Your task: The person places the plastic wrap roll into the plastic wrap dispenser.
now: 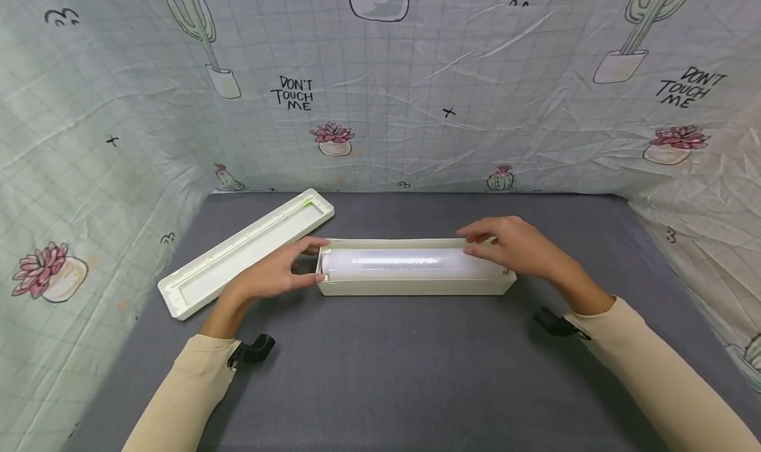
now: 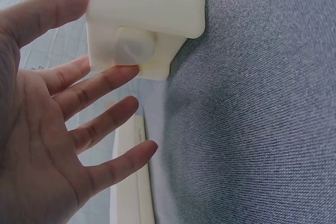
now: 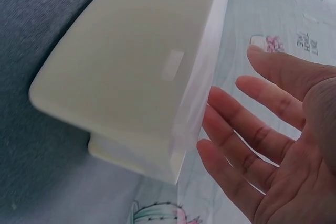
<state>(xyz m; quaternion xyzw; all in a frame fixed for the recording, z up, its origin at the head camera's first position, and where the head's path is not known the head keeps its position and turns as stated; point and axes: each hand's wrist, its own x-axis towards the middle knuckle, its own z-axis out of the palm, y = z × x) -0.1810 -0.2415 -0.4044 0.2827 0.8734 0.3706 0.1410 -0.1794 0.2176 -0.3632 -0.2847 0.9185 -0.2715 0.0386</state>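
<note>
A long cream box (image 1: 416, 287) sits crosswise at the middle of a grey cloth-covered table (image 1: 416, 373), its open top showing a glossy white roll (image 1: 404, 262) lying lengthwise inside. The left hand (image 1: 273, 270) holds the box's left end between thumb and fingertips: thumb on the near side, first fingers across at the far side, ring and little fingers spread free. The right hand (image 1: 514, 244) is over the right end of the box, loosely open with fingers slightly bent and thumb apart; it grips nothing, and whether its fingertips touch the roll or rim cannot be told. A narrow cream lid (image 1: 245, 250) lies slanted on the table beyond the left wrist. Black wrist devices (image 1: 252, 351) show at both beige sleeves (image 1: 184, 386). Behind hangs a pale, cactus-printed curtain (image 1: 404, 75).
</note>
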